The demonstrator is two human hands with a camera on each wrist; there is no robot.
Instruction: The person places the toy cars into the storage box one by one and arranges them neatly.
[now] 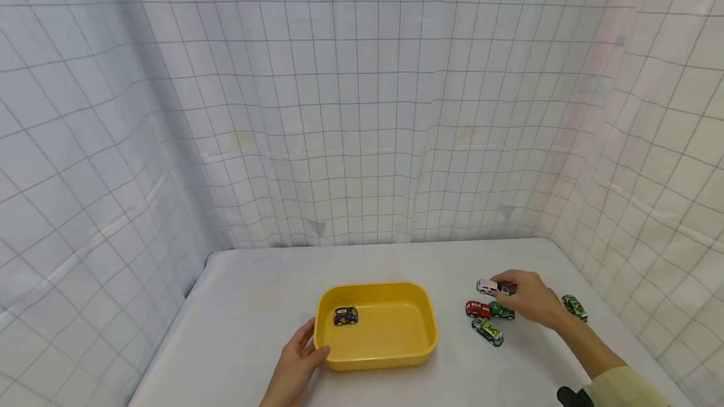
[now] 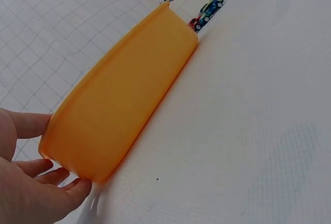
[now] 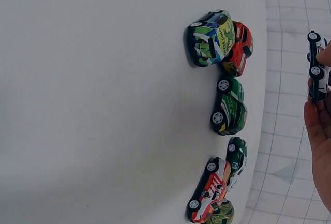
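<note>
A yellow plastic tray (image 1: 390, 335) sits on the white table, with a dark patterned toy car (image 1: 345, 315) inside near its left end. My left hand (image 1: 294, 357) grips the tray's left end, thumb at the rim and fingers against the outer wall. Off to the right, my right hand (image 1: 533, 297) pinches a white and black toy car (image 1: 488, 286), held above the table in the right wrist view. Just below that hand stand a red toy car (image 1: 477, 309), a green toy car (image 1: 501, 311) and a yellow-green and blue toy car (image 1: 488, 331).
Another green patterned toy car (image 1: 574, 308) lies beyond the right wrist. The right wrist view also shows an orange and white toy car (image 3: 208, 192), a green and white one (image 3: 237, 162) and a camouflage-patterned one (image 3: 222, 212). White grid-patterned curtains (image 1: 362, 112) enclose the table.
</note>
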